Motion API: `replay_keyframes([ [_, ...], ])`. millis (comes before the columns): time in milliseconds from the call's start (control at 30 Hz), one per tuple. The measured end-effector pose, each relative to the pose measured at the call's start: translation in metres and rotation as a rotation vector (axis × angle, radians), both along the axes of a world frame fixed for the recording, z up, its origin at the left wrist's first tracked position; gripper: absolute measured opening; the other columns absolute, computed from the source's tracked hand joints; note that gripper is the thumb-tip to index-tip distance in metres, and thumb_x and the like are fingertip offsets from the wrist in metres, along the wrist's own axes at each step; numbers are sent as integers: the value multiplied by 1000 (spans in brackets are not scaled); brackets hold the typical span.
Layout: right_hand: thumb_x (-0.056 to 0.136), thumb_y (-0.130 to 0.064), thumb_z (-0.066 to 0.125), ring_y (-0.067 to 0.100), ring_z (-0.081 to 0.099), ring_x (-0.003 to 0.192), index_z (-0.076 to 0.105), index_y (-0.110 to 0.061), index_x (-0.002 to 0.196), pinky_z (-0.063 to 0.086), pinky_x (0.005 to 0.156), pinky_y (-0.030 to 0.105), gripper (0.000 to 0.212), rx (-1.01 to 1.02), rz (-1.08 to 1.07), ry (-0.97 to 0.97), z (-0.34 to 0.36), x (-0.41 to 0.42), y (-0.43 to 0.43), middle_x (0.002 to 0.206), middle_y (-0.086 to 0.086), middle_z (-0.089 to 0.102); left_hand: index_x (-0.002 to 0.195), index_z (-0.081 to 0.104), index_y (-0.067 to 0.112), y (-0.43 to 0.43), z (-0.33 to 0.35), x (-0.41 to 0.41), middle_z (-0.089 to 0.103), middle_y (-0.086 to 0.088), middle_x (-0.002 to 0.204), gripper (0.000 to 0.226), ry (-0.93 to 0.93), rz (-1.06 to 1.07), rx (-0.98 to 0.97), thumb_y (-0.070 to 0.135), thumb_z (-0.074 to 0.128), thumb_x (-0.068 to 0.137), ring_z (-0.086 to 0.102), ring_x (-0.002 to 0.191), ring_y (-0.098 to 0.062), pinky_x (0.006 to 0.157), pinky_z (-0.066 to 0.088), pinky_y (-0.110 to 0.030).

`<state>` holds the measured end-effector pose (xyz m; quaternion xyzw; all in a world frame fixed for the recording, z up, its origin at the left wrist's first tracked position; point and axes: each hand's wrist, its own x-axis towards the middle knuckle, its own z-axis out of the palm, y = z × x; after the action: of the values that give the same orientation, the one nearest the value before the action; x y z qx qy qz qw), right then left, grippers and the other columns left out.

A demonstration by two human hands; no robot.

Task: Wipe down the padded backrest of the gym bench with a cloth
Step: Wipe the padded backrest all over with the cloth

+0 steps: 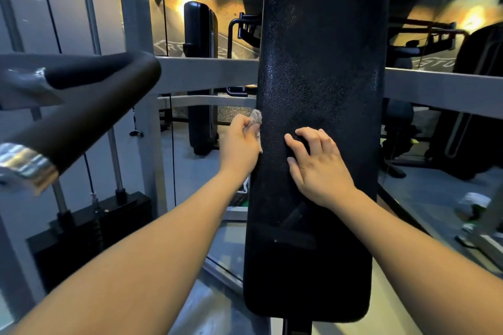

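The black padded backrest (321,68) stands tall in the middle of the view, its textured surface facing me. My left hand (241,144) grips a small crumpled grey cloth (256,117) and holds it against the backrest's left edge, about halfway up. Most of the cloth is hidden inside the fingers. My right hand (317,166) rests on the front of the pad just right of the left hand, fingers slightly curled with the tips touching the surface, holding nothing.
A black padded handle (89,106) with a chrome end juts in from the left at chest height. Grey machine frame bars (206,71) cross behind the pad. A weight stack (89,228) stands at lower left. Other dark gym machines (201,76) fill the background.
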<state>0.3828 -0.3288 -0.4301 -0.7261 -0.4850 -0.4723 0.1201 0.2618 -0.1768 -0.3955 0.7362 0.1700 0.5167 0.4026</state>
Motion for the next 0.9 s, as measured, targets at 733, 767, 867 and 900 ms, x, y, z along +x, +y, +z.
replay_keyframes([
  [733, 106, -57, 24, 26, -16, 158, 0, -40, 164, -10, 127, 46, 65, -213, -197, 349, 11, -26, -26, 172, 6, -12, 83, 54, 17, 18, -77, -20, 57, -10, 71, 18, 307, -264, -229, 16, 53, 101, 57, 71, -22, 60, 41, -30],
  [767, 104, -59, 21, 25, -15, 158, 1, -41, 164, -9, 127, 45, 65, -214, -197, 338, 11, -24, -26, 172, 6, -11, 84, 54, 18, 19, -76, -18, 59, -9, 72, 19, 266, -260, -297, 17, 52, 102, 59, 69, -21, 59, 43, -29],
  [867, 105, -60, 28, 26, -10, 159, 7, -41, 164, -6, 127, 45, 65, -203, -185, 314, 10, -21, -27, 172, 6, -6, 93, 55, 18, 27, -26, 2, 64, -10, 91, 14, 31, -185, -429, 22, 49, 105, 61, 76, -20, 62, 50, -34],
  [900, 106, -58, 31, 26, -10, 159, 7, -41, 164, -7, 127, 45, 65, -205, -186, 320, 10, -21, -27, 172, 7, -6, 96, 55, 15, 29, -5, 7, 64, -10, 93, 13, -25, -189, -405, 23, 48, 105, 60, 75, -20, 59, 49, -34],
])
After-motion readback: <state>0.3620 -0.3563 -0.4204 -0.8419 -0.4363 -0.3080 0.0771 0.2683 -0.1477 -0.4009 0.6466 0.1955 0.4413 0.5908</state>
